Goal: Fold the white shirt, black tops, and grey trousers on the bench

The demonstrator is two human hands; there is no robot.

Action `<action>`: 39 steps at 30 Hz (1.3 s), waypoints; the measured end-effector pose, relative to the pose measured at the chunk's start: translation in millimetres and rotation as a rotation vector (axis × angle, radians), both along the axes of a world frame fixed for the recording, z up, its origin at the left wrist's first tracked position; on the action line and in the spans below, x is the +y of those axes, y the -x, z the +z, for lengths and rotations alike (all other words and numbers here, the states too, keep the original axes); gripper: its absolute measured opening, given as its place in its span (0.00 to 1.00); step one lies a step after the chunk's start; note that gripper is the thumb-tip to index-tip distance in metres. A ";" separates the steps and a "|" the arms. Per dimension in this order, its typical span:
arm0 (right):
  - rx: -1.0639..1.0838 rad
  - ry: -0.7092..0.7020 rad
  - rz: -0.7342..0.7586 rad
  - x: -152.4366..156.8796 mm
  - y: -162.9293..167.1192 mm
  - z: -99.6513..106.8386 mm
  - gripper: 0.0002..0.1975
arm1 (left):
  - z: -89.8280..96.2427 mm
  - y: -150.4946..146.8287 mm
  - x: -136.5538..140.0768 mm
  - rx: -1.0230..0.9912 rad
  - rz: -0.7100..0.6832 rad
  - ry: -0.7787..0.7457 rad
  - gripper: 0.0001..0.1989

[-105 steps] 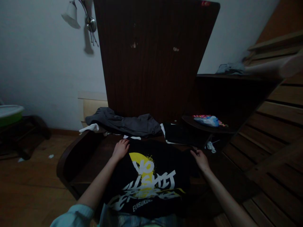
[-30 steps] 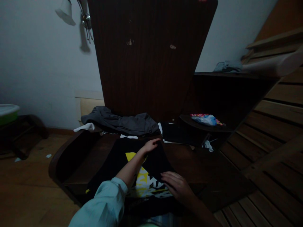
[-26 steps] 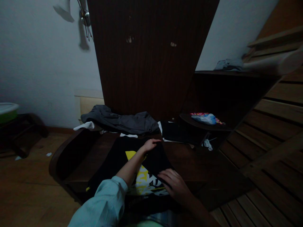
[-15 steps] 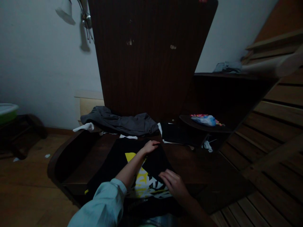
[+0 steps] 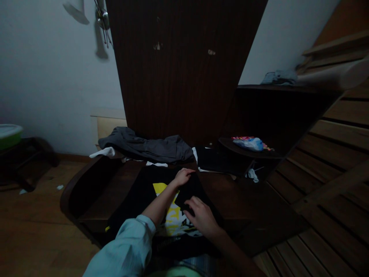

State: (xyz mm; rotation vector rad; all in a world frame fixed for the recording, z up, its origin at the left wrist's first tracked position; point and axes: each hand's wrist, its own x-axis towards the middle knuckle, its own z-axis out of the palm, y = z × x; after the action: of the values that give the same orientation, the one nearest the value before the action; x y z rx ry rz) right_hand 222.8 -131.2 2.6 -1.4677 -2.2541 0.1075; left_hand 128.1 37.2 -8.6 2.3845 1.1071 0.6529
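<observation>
A black T-shirt (image 5: 144,192) with a yellow and white print is spread over the dark wooden bench top in front of me. Near its upper edge, my left hand (image 5: 183,177) lies on the cloth, fingers stretched to the right and open. My right hand (image 5: 201,217) is lower and to the right, its bent fingers and thumb closed around a dark fold of the shirt beside the print. The exact grip is hard to see in the dim light. My left forearm covers part of the print.
Behind the shirt lies a crumpled grey garment (image 5: 150,148), with folded black cloth (image 5: 213,161) to its right. A blue-white plastic bag (image 5: 249,144) rests on a small shelf. A tall dark panel (image 5: 184,84) rises behind; wooden slats (image 5: 343,142) stand at right. A green basin (image 5: 10,138) is far left.
My right hand has moved left and slightly up along the shirt, over the edge of the print. My left hand has stayed nearly in place. The view has shifted slightly.
</observation>
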 end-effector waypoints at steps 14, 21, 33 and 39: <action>0.213 -0.053 -0.126 35.1 -22.7 6.5 0.13 | 5.6 -1.7 -14.7 0.099 0.005 -0.311 0.17; -0.096 0.073 -0.083 33.4 -30.7 -18.1 0.26 | 11.3 -3.4 -20.1 0.185 -0.085 -0.273 0.18; -0.194 0.039 -0.116 1.0 -51.1 -40.2 0.31 | 10.8 -3.2 -23.5 0.153 -0.028 -0.212 0.16; -0.232 0.012 -0.140 -7.2 -58.5 -48.5 0.32 | 6.6 -0.6 -20.9 0.152 -0.096 -0.172 0.19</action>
State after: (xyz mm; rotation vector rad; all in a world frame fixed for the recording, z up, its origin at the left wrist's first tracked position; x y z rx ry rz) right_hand 281.3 -138.5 -45.8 -1.7165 -2.3213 -0.0976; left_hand 128.7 16.3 -2.0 2.6544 1.0250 0.5614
